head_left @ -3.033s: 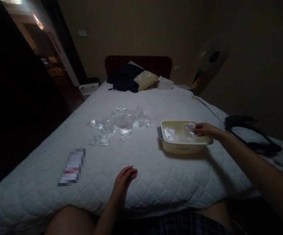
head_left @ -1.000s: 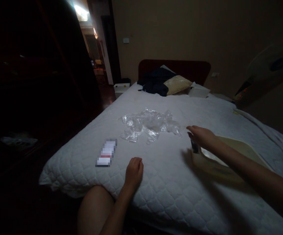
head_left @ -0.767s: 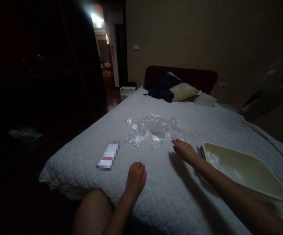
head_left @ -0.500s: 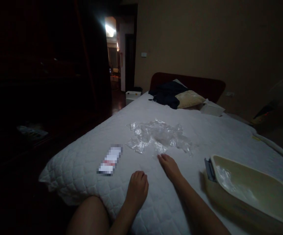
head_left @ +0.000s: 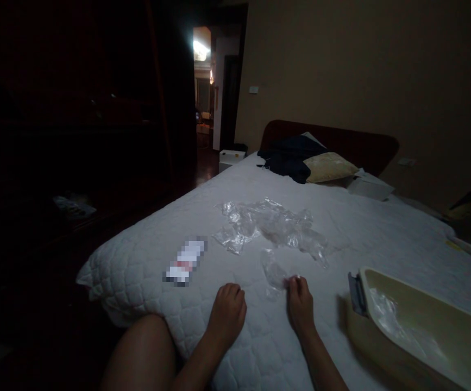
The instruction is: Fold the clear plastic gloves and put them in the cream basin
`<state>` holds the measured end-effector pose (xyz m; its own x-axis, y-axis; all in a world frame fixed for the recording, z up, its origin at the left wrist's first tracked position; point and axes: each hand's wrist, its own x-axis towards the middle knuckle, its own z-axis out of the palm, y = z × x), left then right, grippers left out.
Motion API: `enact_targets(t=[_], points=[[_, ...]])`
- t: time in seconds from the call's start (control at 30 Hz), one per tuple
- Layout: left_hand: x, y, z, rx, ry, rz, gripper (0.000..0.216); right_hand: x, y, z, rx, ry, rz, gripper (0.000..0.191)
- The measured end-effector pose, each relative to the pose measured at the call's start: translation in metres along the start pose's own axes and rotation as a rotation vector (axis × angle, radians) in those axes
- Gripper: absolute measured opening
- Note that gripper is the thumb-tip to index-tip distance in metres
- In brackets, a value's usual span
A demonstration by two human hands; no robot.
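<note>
My right hand (head_left: 300, 305) pinches the edge of a small clear plastic bag (head_left: 274, 270), which trails to the left of the fingertips over the white quilted bed cover. Beyond it lies a spread of crumpled clear plastic bags (head_left: 276, 225). My left hand (head_left: 227, 310) rests on the cover with its fingers curled in, and nothing shows in it. To the right stands a cream plastic bin (head_left: 353, 331) with a grey latch, and some clear plastic (head_left: 402, 326) lies inside.
A pixelated, phone-shaped object (head_left: 186, 262) lies left of my hands. At the far end are dark clothing (head_left: 288, 157), a beige pillow (head_left: 331, 166) and a white box (head_left: 369, 186) before the headboard (head_left: 361, 142). My bare knee (head_left: 141, 353) is at the bed's near edge.
My right hand has drawn back toward me with a small plastic bag, parting it from the spread. The left hand stays nearly still. The view has turned slightly left.
</note>
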<state>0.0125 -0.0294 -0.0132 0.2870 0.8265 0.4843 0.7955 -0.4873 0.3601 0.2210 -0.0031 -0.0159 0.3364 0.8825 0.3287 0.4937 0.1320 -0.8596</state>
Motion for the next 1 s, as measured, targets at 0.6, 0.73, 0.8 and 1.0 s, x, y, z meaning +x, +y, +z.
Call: enact_targets(t=[0.6,0.73,0.8,1.0], points=[[0.011,0.029,0.013,-1.390,-0.116,-0.504,0.051,-0.029,-0.018,-0.031,0.936,-0.591,0.473,0.025],[0.014,0.025,0.018,-1.388,-0.106,-0.624,0.036,-0.030,-0.016,-0.032,0.842,-0.624,0.454,0.033],[0.012,0.026,0.019,-1.284,-0.117,-0.580,0.026,-0.031,-0.015,-0.032,0.792,-0.638,0.406,0.033],[0.005,0.029,0.020,-1.165,-0.128,-0.500,0.012,-0.032,-0.015,-0.027,0.818,-0.662,0.391,0.048]])
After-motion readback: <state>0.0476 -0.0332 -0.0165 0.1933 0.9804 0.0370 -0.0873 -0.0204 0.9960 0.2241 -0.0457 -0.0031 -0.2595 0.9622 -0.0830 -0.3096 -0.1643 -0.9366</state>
